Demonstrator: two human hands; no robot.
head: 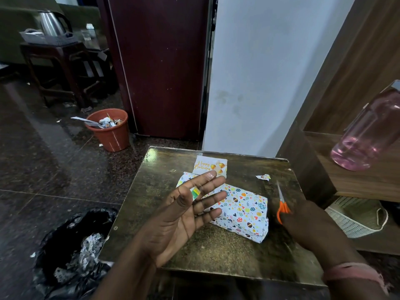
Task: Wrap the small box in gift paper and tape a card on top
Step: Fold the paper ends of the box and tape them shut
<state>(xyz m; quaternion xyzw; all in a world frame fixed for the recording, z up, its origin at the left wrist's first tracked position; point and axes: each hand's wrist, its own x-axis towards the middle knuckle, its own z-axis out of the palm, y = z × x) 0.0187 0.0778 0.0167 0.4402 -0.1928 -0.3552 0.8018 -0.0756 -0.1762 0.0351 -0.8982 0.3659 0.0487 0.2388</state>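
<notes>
Head view has your left hand [184, 213] raised palm-up over the scuffed brown worktop [216, 256], fingers straight and spread, with what looks like a clear strip of tape [202, 187] stuck across the fingertips and a small green-and-yellow scrap [195, 192] caught on it. Your right hand [311, 226] has its grip curled through the orange-handled scissors [282, 204], blades pointing away from you. Between the hands lies the small box wrapped in white egg-patterned gift paper [242, 211], flat on the worktop, and the white "Happy Birthday" card with gold balloons [211, 166] sits just beyond it, not yet on top. Watch that tape: it could fold onto itself or pick up more scraps like the torn paper bit [263, 177]. Park the scissors first, or the blades may nick the wrapping.
</notes>
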